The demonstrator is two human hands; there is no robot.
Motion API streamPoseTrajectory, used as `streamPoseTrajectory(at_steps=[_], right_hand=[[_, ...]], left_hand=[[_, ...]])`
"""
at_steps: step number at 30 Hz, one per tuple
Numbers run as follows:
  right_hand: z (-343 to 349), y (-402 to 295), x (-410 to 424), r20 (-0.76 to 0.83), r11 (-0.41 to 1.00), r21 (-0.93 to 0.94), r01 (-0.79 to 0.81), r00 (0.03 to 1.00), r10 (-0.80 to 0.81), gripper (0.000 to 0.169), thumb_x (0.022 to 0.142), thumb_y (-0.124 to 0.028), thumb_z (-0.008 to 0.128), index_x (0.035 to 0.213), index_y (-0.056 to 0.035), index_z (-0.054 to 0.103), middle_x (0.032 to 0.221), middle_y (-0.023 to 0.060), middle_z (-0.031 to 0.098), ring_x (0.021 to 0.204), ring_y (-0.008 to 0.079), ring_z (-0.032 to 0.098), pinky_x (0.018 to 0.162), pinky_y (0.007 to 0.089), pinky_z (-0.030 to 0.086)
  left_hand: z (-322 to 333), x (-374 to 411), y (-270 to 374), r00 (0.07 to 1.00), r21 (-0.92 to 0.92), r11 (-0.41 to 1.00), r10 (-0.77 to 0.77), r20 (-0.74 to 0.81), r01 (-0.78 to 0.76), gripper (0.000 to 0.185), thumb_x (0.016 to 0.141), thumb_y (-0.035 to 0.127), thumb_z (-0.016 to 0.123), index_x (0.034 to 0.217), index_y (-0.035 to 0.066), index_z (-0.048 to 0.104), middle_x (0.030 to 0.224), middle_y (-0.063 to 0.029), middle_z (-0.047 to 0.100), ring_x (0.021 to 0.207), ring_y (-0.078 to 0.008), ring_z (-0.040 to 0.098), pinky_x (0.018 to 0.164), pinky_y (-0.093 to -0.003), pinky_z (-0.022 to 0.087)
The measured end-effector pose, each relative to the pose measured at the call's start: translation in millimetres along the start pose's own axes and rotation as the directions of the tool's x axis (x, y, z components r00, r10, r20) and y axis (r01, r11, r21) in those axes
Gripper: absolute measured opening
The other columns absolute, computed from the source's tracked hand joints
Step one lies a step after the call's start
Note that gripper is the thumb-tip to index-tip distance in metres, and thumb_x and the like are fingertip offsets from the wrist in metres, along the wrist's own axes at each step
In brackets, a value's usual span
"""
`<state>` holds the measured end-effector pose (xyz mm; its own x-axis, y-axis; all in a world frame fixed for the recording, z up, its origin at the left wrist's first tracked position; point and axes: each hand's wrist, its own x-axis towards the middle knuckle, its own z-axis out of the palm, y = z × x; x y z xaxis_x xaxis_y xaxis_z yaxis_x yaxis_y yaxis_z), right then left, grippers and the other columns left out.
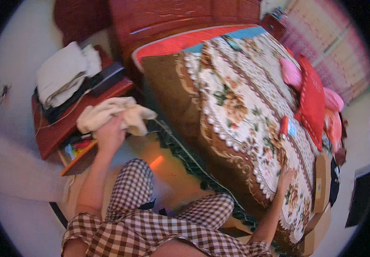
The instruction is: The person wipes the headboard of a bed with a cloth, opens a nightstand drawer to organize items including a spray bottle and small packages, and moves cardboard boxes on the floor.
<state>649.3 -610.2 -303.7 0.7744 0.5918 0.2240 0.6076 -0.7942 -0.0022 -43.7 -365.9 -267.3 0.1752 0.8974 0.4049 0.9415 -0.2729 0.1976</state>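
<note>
My left hand grips a bunched cream cloth, held up beside a dark red wooden cabinet. Below the cloth, the cabinet's drawer is pulled out, with small colourful items inside. My right hand rests on the flowered cover of the bed, near its edge. It seems to touch or pinch the fabric, but its fingers are too blurred to tell. Farther along the cover lies a red-handled object beside a small blue-and-white packet.
Folded white cloth and a dark box lie on the cabinet, with a thin cable. Red and pink pillows sit at the bed's far side. An open cardboard box stands at right. A cord crosses the bed's lower edge.
</note>
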Motion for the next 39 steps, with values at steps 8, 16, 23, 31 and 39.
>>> streamPoseTrajectory(at_steps=[8, 16, 23, 31, 39], right_hand=[[-162, -431, -207, -0.178, 0.060, 0.830, 0.554, 0.366, -0.914, 0.054, 0.097, -0.016, 0.065, 0.148, -0.0088, 0.047, 0.159, 0.0153, 0.039, 0.151, 0.0323, 0.031, 0.122, 0.0412, 0.026], [-105, -598, -242, 0.013, 0.229, 0.680, 0.696, 0.301, -0.954, 0.057, 0.090, -0.039, 0.074, 0.136, -0.0070, 0.060, 0.151, 0.0218, 0.048, 0.144, 0.0350, 0.040, 0.114, 0.0408, 0.035], [-69, -603, -226, -0.147, 0.008, 0.919, 0.394, 0.362, -0.921, 0.032, 0.080, -0.027, 0.072, 0.097, -0.0007, 0.068, 0.127, 0.0235, 0.065, 0.115, 0.0381, 0.063, 0.099, 0.0412, 0.048], [-76, -600, -235, -0.095, 0.131, 0.914, 0.384, 0.516, -0.851, 0.029, 0.077, -0.017, 0.072, 0.101, -0.0048, 0.062, 0.092, 0.0135, 0.066, 0.085, 0.0293, 0.065, 0.078, 0.0378, 0.051], [-94, -613, -236, -0.468, -0.139, 0.590, 0.795, 0.198, -0.861, 0.045, 0.072, 0.000, 0.060, 0.115, -0.0100, 0.066, 0.102, 0.0123, 0.066, 0.100, 0.0340, 0.064, 0.085, 0.0434, 0.053]], left_hand=[[23, -5, -18, 0.997, 0.100, 0.994, 0.058, -0.045, -0.053, 0.052, 0.086, 0.016, 0.059, 0.138, 0.009, 0.055, 0.098, -0.0104, 0.067, 0.076, -0.0256, 0.071, 0.062, -0.0408, 0.058], [31, -2, -21, 0.959, 0.218, 0.968, 0.175, -0.221, -0.127, 0.044, 0.084, 0.015, 0.059, 0.126, 0.003, 0.061, 0.097, -0.0062, 0.064, 0.098, -0.0202, 0.067, 0.071, -0.0307, 0.058], [12, -4, -20, 0.962, 0.127, 0.977, 0.196, -0.189, -0.174, 0.027, 0.085, 0.018, 0.060, 0.107, 0.006, 0.066, 0.104, -0.0097, 0.064, 0.102, -0.0226, 0.064, 0.085, -0.0331, 0.055], [-26, -37, -44, 0.896, -0.268, 0.890, 0.264, -0.356, -0.369, 0.039, 0.079, 0.011, 0.074, 0.117, 0.006, 0.071, 0.128, -0.0094, 0.063, 0.118, -0.0250, 0.062, 0.097, -0.0372, 0.054], [-43, -83, -64, 0.943, 0.021, 0.981, -0.181, -0.280, 0.195, 0.048, 0.076, 0.035, 0.083, 0.113, 0.007, 0.071, 0.099, -0.0056, 0.068, 0.090, -0.0224, 0.066, 0.079, -0.0372, 0.055]])
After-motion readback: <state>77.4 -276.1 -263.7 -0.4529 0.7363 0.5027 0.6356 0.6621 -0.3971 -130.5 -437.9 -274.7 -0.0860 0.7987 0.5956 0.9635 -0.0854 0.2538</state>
